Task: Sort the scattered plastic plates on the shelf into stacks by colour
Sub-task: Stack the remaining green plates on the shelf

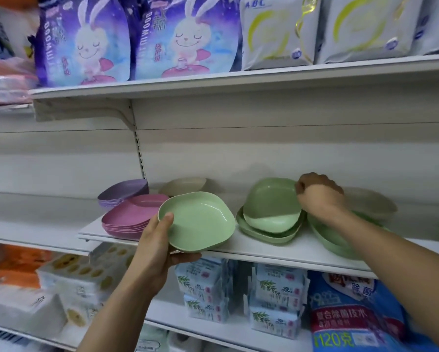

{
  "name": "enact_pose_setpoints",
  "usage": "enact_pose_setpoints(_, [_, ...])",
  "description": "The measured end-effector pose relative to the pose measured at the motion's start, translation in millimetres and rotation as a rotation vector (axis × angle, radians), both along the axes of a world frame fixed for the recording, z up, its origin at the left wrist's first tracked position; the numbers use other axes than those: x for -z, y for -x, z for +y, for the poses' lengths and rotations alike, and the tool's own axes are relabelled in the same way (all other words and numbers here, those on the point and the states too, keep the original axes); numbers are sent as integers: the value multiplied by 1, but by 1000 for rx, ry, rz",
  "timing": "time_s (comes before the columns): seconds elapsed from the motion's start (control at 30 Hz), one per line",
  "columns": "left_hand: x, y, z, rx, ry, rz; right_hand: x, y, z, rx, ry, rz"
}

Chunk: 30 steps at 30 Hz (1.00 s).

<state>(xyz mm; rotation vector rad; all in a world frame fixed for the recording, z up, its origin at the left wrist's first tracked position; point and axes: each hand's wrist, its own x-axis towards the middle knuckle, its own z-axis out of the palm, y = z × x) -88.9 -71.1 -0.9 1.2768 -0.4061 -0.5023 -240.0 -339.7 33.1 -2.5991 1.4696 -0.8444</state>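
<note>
Under an "ABC" pack, a green plate is gripped by the left hand, a tilted plate by the right hand.

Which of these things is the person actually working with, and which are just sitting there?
In the job: left hand, held green plate, right hand, tilted green plate, pink stack, purple stack, beige plate.
Lying about: rabbit packs, white packs, tissue packs, blue bag.

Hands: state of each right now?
Left hand: holds a green plate.
Right hand: grips the tilted plate by its rim.
</note>
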Motion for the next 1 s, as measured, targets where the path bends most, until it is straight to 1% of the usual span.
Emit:
enact_pose_setpoints(0.03, [0,1,1,10,-1,-7,-1,1,-2,-26,-28,-126])
enact_pose_setpoints(0.1, [0,4,3,29,-6,-32,-4,0,-2,-152,-171,-383])
enact_pose_setpoints(0.13, [1,6,4,38,-15,-48,-6,-2,1,-243,-238,-468])
enact_pose_setpoints(0.17, [1,7,5,48,-22,-63,-9,-5,9,-339,-278,-494])
enact_pose_setpoints(0.2, [1,9,5,58,-27,-74,-12,-8,19,-432,-281,-465])
enact_pose_setpoints(0.27, [2,13,6,80,-35,-87,-16,-16,40,-598,-216,-362])
enact_pose_setpoints(0.33, [2,19,8,97,-36,-92,-17,-24,62,-684,-122,-253])
enact_pose_setpoints(0.4, [2,26,12,102,-31,-123,-17,-31,78,-673,7,-114])
enact_pose_setpoints(0.47, [2,32,20,103,-20,-175,-15,-35,88,-650,113,-28])
enact_pose_setpoints(0.6, [3,38,32,137,-3,-197,-5,-45,106,-652,161,-3])
enact_pose_setpoints(0.73, [5,37,39,164,13,-160,3,-51,120,-551,216,11])
enact_pose_setpoints(0.8, [7,36,39,153,20,-135,6,-49,124,-533,198,22])
enact_pose_setpoints(0.87, [10,37,37,132,22,-108,9,-45,122,-543,122,15])
enact_pose_setpoints(0.9, [11,39,36,128,22,-97,12,-42,119,-574,24,-12])
enact_pose_setpoints(1.0, [15,52,30,143,27,-56,18,-26,109,-722,-354,-133])
